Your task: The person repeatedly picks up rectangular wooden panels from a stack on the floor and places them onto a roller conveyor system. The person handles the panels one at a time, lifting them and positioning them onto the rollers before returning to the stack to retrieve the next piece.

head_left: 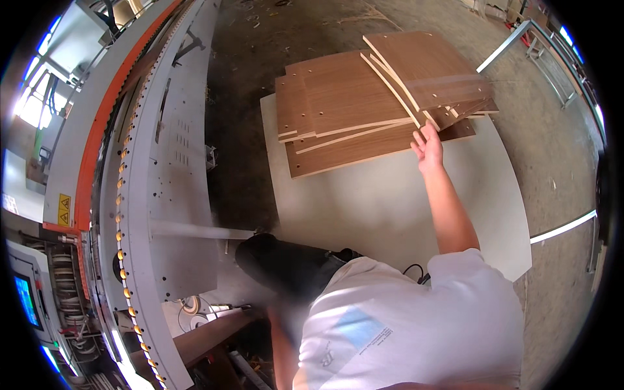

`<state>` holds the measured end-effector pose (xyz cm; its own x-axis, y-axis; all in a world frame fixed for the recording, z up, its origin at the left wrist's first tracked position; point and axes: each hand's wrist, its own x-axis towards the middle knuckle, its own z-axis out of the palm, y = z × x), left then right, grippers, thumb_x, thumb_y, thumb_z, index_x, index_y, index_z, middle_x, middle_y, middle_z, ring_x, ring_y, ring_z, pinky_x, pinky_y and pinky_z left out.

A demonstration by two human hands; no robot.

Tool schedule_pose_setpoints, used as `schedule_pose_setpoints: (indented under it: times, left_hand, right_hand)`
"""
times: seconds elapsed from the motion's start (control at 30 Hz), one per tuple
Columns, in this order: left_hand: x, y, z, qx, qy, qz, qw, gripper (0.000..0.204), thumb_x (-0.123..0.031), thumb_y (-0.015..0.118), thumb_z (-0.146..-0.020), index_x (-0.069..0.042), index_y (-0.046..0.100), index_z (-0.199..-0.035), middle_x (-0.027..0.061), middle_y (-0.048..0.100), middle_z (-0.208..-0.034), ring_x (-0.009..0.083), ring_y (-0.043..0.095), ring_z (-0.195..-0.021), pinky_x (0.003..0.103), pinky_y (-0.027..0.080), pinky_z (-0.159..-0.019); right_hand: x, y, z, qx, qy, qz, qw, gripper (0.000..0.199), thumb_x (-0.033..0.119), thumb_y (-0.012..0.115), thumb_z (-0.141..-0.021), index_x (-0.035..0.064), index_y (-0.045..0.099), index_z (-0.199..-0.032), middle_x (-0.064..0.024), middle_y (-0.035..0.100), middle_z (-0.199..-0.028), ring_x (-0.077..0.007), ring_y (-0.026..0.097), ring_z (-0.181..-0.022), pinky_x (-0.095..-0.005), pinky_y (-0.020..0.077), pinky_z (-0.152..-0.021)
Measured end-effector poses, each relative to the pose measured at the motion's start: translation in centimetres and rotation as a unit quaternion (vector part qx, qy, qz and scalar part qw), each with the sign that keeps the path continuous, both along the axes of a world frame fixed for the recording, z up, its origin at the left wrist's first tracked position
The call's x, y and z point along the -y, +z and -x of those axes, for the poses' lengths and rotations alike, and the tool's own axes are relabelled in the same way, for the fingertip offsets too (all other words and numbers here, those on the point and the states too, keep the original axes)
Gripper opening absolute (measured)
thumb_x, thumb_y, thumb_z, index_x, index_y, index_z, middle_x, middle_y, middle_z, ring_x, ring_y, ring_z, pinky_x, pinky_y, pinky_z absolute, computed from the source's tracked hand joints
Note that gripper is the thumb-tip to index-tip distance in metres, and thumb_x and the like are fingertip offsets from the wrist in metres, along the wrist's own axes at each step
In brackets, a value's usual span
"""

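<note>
My right hand (428, 147) reaches forward to the near corner of a stack of brown wood-grain panels. Its palm is turned up and its fingers are loosely spread, with the fingertips at the panel edge; no firm grip shows. The top panel (429, 68) lies skewed on the right side of the stack, with pale edges and small drilled holes. Other panels (351, 91) lie overlapped beneath it and to its left. My left arm hangs low beside the machine, and my left hand (272, 318) is blurred near the end of a brown board (211, 335), its fingers not readable.
A long grey machine (182, 162) with an orange strip and a row of yellow rollers runs along the left. A pale sheet (351, 201) lies beneath the stack. Metal frames (507, 49) stand at the right. A screen (27, 300) shows at lower left.
</note>
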<state>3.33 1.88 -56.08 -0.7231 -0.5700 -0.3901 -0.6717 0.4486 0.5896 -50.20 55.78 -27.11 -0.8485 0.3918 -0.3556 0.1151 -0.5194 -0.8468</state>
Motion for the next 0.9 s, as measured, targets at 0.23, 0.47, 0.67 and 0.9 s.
schedule_pose_setpoints:
  times: [0.23, 0.47, 0.67, 0.9]
  left_hand:
    - [0.4, -2.4, -1.5, -0.007, -0.030, 0.043, 0.999, 0.042, -0.044, 0.064, -0.093, -0.005, 0.073, -0.107, 0.0189, 0.071, -0.074, 0.0300, 0.074, -0.071, 0.043, 0.053, -0.064]
    - [-1.7, 1.6, 1.7, -0.051, -0.014, -0.028, 0.998, 0.042, -0.045, 0.065, -0.092, -0.005, 0.073, -0.104, 0.0164, 0.069, -0.069, 0.0299, 0.072, -0.066, 0.043, 0.053, -0.062]
    - [-3.4, 5.0, 2.6, -0.048, -0.096, 0.059, 0.992, 0.041, -0.042, 0.064, -0.092, -0.006, 0.073, -0.108, 0.0192, 0.073, -0.081, 0.0356, 0.075, -0.081, 0.045, 0.055, -0.070]
    - [-5.9, 11.2, 4.4, -0.059, -0.143, 0.074, 0.985, 0.033, -0.032, 0.065, -0.092, -0.008, 0.072, -0.114, 0.0233, 0.074, -0.100, 0.0422, 0.071, -0.102, 0.047, 0.056, -0.082]
  right_hand:
    - [-3.3, 3.1, 2.4, 0.017, 0.003, -0.106, 0.994, 0.070, 0.054, 0.068, -0.096, 0.0008, 0.055, -0.139, -0.0116, 0.072, -0.126, -0.0230, 0.072, -0.111, -0.0327, 0.0532, -0.088]
    - [-7.6, 4.0, 5.9, 0.030, 0.072, 0.007, 0.997, 0.050, 0.034, 0.057, -0.106, 0.0004, 0.050, -0.143, -0.0134, 0.065, -0.139, -0.0253, 0.068, -0.120, -0.0363, 0.0552, -0.099]
    - [-5.4, 4.4, 9.6, -0.018, -0.013, 0.113, 0.993, 0.039, 0.024, 0.055, -0.108, 0.0011, 0.052, -0.139, -0.0195, 0.060, -0.140, -0.0322, 0.065, -0.122, -0.0458, 0.0597, -0.101]
    - [-5.9, 0.2, 12.3, -0.070, -0.084, 0.090, 0.990, 0.037, 0.022, 0.064, -0.103, -0.0019, 0.055, -0.130, -0.0156, 0.064, -0.123, -0.0275, 0.064, -0.117, -0.0376, 0.0627, -0.093]
